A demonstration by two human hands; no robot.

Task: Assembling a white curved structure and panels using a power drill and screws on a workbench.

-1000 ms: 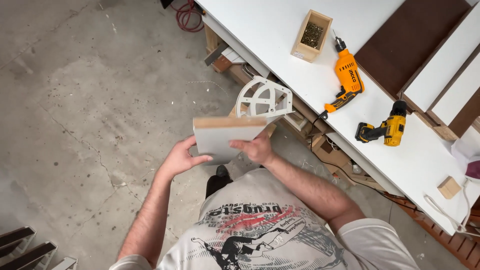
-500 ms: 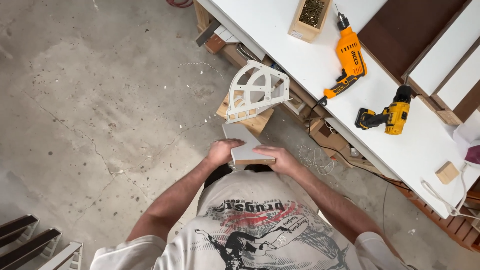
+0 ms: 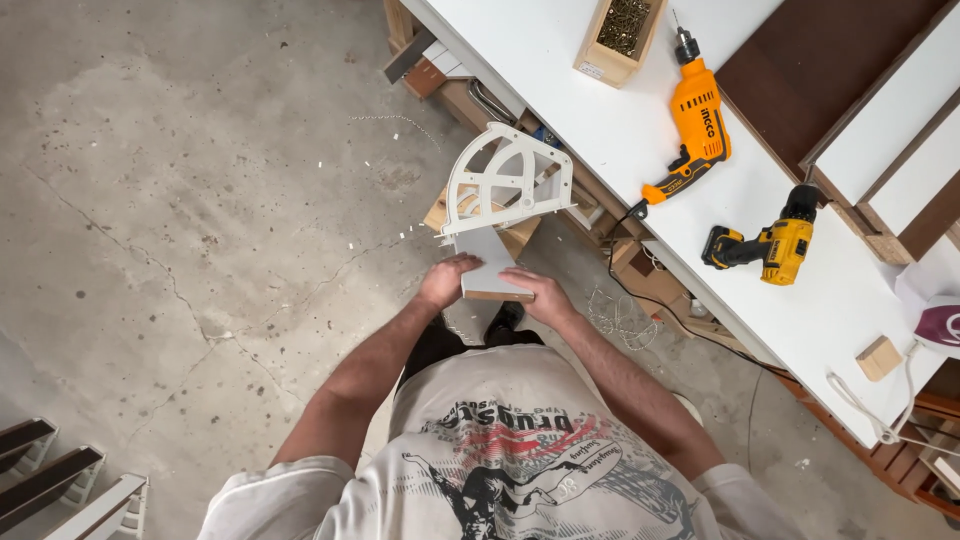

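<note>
Since half a second earlier the panel had tipped further from the body, both hands riding along with it. The left hand [image 3: 447,283] was closed over the near left corner of the small white panel [image 3: 487,262]; the right hand [image 3: 537,293] clamped its near right edge. The panel's long axis ran away from the person, up toward the white fan-shaped bracket [image 3: 505,186] touching its far end. Both hands were equally near, just off the white workbench [image 3: 560,60].
</note>
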